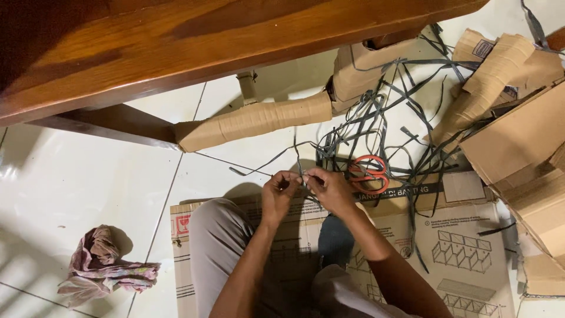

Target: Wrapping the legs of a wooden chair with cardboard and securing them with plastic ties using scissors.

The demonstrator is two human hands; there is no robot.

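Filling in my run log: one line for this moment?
left hand: pinching grey strap | right hand: pinching same strap | scissors: lying beside, on flattened cardboard

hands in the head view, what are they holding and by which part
Both the left hand and right hand pinch a thin dark grey plastic strap between their fingertips, near where its strands cross. The red-handled scissors lie untouched nearby.

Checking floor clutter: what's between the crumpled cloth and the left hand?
In the head view, between the crumpled cloth and the left hand lie white floor tile, the flattened cardboard's left edge and the person's grey-trousered knee.
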